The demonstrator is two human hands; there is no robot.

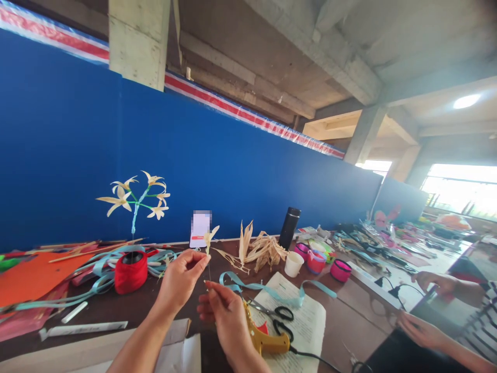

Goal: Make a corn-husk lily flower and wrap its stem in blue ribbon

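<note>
My left hand [180, 277] is closed in a pinch at the base of a small pale flower [209, 238] that looks made of dried corn husk. From it a thin stem [209, 270] runs down to my right hand [227, 316], whose thumb and forefinger are pinched together on its lower end. Beside the right hand lie a yellow glue gun [272, 342] and black-handled scissors [281, 313], partly on a printed sheet [306, 326]. At the left, a spray of similar pale flowers [120, 199] stands on a blue-wrapped stem in a red holder [131, 272].
Behind my hands are a phone [200, 228], dried husks [267, 248], a white cup [293, 264] and a black bottle [289, 228]. Light-blue ribbon [267, 286] crosses the table. At right, another person's hands [423, 329] are over the table. A blue partition [233, 171] stands behind.
</note>
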